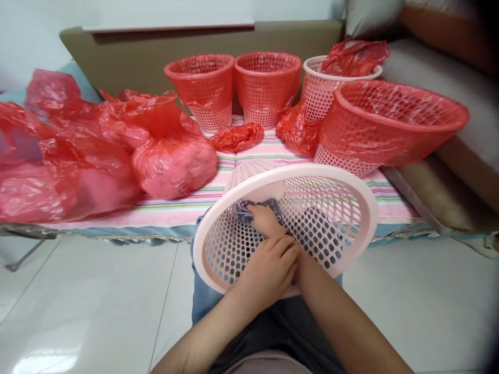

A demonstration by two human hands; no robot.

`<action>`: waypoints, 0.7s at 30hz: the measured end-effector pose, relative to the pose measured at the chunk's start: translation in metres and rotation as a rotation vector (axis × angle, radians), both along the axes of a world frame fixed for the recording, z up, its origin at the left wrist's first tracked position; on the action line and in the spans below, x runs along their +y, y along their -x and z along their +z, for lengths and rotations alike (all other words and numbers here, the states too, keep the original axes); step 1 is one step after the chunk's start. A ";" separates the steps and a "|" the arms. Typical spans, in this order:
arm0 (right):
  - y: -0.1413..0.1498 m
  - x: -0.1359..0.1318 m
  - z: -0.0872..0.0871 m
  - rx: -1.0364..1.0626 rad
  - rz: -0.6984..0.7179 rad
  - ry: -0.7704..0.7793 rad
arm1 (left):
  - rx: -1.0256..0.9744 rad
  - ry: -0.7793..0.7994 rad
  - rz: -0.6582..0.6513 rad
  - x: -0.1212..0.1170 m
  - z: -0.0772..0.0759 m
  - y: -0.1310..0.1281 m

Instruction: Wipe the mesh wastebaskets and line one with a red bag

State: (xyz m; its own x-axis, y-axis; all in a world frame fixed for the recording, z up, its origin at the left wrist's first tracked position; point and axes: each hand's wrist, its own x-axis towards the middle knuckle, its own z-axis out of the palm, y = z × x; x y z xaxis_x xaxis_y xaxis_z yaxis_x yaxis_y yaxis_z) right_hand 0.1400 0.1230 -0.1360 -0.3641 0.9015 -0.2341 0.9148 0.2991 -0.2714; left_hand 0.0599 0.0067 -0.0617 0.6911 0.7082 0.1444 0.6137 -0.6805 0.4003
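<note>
A pale pink plastic mesh wastebasket (pixel 368 208) lies tilted across my lap with its wide mouth toward me. Inside it, my right hand (pixel 267 219) presses a grey-purple cloth (pixel 244 210) against the wall near the bottom. My fingers are bunched on the cloth and partly hidden by it. My left hand (pixel 273 262) is at the basket's mouth, its fingers curled over my right wrist. The lower rim passes under my forearms.
Two red-bag-lined baskets (pixel 200 78) stand at the back, another lined basket (pixel 390 124) leans at right. A crumpled red bag (pixel 354 57) sits in a white basket (pixel 314 96). Filled red bags (pixel 175 161) crowd the left of the striped sheet (pixel 261 150); cushions (pixel 448 83) are at right.
</note>
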 end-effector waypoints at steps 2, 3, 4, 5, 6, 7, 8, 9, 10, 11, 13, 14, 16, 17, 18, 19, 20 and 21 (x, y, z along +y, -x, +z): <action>0.001 0.002 -0.001 -0.001 -0.015 -0.015 | 0.071 -0.019 -0.005 -0.021 0.001 0.018; 0.001 0.003 -0.001 -0.002 -0.020 -0.015 | 0.145 -0.014 0.000 -0.030 -0.001 0.026; 0.001 0.004 -0.001 -0.002 -0.023 -0.011 | 0.227 -0.003 -0.005 -0.037 -0.003 0.035; 0.002 0.004 -0.001 -0.001 -0.024 -0.005 | 0.306 0.010 -0.014 -0.044 -0.006 0.042; 0.002 0.005 -0.001 0.001 -0.026 0.000 | 0.374 0.018 -0.031 -0.048 -0.011 0.048; 0.003 0.005 -0.001 0.002 -0.030 0.005 | 0.426 0.014 -0.052 -0.051 -0.016 0.053; 0.003 0.004 -0.001 0.004 -0.036 0.009 | 0.467 -0.005 -0.066 -0.053 -0.023 0.056; 0.004 0.003 -0.001 0.007 -0.041 0.012 | 0.500 -0.037 -0.070 -0.054 -0.030 0.058; 0.004 0.001 -0.001 0.011 -0.047 0.013 | 0.523 -0.075 -0.066 -0.054 -0.036 0.059; 0.004 -0.001 0.000 0.016 -0.051 0.013 | 0.540 -0.114 -0.056 -0.054 -0.042 0.060; 0.002 -0.008 0.002 0.030 -0.055 0.012 | 0.551 -0.179 -0.046 -0.054 -0.052 0.060; 0.001 -0.013 0.004 0.038 -0.058 0.013 | 0.549 -0.201 -0.047 -0.055 -0.054 0.059; -0.003 -0.025 0.009 0.059 -0.058 0.020 | 0.547 -0.230 -0.049 -0.056 -0.056 0.058; -0.005 -0.032 0.012 0.072 -0.054 0.025 | 0.551 -0.240 -0.048 -0.057 -0.055 0.057; -0.007 -0.040 0.016 0.087 -0.047 0.030 | 0.558 -0.246 -0.048 -0.057 -0.054 0.056; -0.009 -0.048 0.019 0.101 -0.039 0.035 | 0.569 -0.250 -0.051 -0.057 -0.053 0.054; -0.012 -0.057 0.022 0.113 -0.035 0.038 | 0.578 -0.253 -0.059 -0.057 -0.051 0.053; -0.014 -0.066 0.025 0.122 -0.031 0.042 | 0.588 -0.254 -0.071 -0.055 -0.049 0.051</action>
